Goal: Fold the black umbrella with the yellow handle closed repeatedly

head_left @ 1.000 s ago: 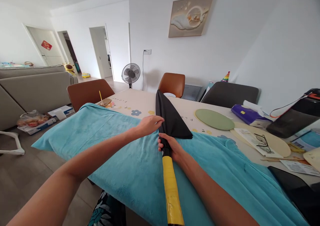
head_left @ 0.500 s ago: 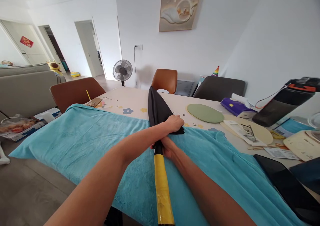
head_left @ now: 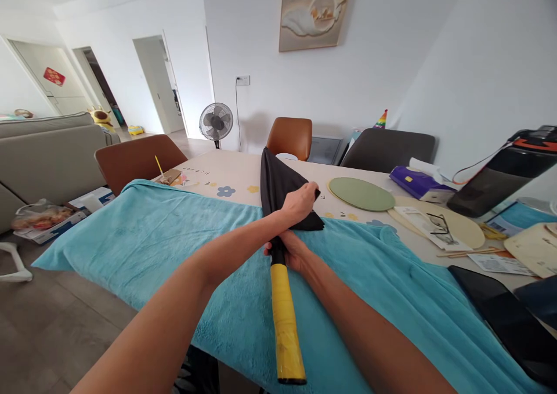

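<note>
left hand (head_left: pixel 302 201): fingertips pinching umbrella (head_left: pixel 274 176) cloth | right hand (head_left: pixel 292 251): fingers wrapped round its neck just below, presumably steadying it | umbrella: under both hands, over towel (head_left: pixel 235 292), handle nearest wearer | box (head_left: pixel 415 186) right of fingers: tissue poking out | bottle (head_left: pixel 496 176) farther right: contents unclear

Your left hand (head_left: pixel 300 202) masks part of the black fabric (head_left: pixel 278 179) and of your right hand (head_left: pixel 293 252); blue cloth (head_left: pixel 217 226) conceals the near edge of the table (head_left: pixel 221 167); toward its right edge, print on the leaflet (head_left: pixel 500 263) is illegibly small.
</note>
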Tool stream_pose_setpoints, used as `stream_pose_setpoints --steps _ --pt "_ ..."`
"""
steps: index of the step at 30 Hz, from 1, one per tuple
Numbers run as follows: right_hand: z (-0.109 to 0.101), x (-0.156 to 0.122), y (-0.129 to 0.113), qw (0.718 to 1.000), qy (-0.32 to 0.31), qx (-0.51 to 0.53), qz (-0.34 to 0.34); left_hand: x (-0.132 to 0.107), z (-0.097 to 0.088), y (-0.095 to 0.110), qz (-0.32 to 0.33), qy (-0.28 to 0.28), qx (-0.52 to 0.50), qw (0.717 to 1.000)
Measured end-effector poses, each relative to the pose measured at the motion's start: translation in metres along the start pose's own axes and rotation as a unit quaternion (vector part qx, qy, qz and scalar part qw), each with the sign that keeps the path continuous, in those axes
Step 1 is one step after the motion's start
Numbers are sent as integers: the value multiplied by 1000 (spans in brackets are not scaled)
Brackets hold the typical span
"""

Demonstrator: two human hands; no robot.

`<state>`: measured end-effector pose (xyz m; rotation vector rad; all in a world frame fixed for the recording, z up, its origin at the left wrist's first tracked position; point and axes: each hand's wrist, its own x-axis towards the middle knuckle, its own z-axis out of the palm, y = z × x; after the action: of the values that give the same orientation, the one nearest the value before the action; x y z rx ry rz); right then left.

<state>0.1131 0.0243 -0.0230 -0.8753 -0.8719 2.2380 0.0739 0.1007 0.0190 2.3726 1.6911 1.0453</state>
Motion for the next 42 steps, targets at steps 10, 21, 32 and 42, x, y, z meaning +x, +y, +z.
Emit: stream_pose_setpoints --steps 10,21,32,42 --pt "4 -6 -6 999 -2 40 21 -25 -87 -64 -177 298 -265 900" --pt "3 -9 -7 996 20 92 11 -111 -83 -122 -310 193 -327 871" --pt "2 -10 -10 993 -24 115 20 -91 -102 -114 -274 246 -400 839" --pt "-2 2 -4 996 45 80 12 -115 -96 -137 -334 215 -358 845"
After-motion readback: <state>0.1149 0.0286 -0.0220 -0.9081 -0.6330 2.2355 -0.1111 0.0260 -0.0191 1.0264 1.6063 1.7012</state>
